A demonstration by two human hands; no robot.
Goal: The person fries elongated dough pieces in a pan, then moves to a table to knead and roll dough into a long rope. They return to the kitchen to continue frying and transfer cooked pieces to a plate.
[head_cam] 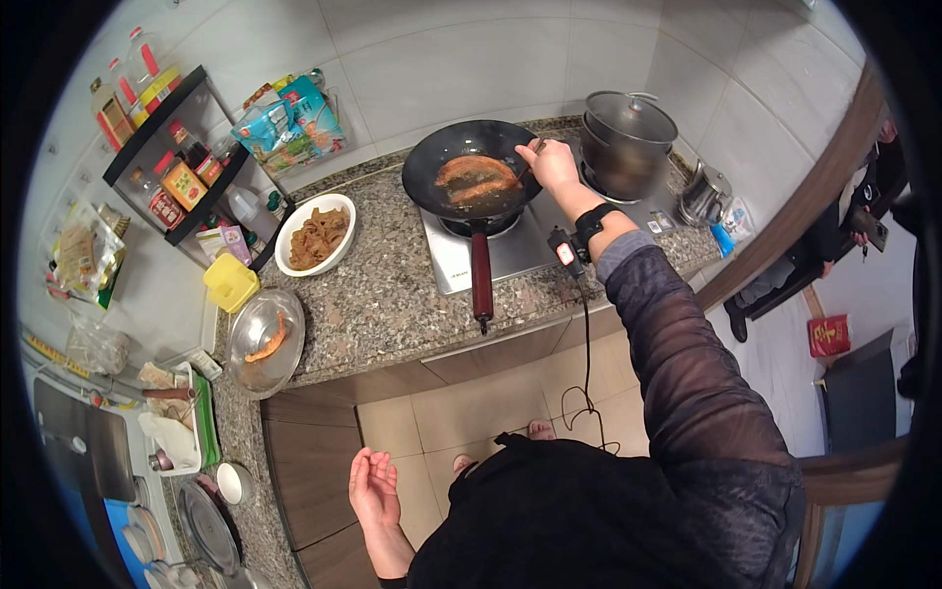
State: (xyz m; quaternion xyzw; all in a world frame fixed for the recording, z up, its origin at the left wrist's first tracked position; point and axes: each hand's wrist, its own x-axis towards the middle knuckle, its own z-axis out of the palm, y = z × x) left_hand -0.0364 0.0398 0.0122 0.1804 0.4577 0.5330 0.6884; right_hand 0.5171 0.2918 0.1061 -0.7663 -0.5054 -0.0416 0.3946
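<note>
My right hand (550,163) grips a thin dark utensil at the right rim of a black wok (430,177); its lower end reaches toward the food, and its exact kind is hard to make out. Inside the wok, long reddish-brown pieces of food (478,171) lie in bubbling oil. The wok rests on a steel gas stove (460,258), its dark red handle (482,276) pointing toward me. Low in front of my body, my left hand (375,489) hangs with nothing in it, palm up and fingers slightly curled.
A lidded pot (625,154) occupies the right burner, beside a metal pitcher (704,195). Left of the stove are a white bowl of brown food (346,243) and a metal plate (250,368) with one fried piece. A cable (587,346) hangs from my right wrist. Another person (809,250) stands far right.
</note>
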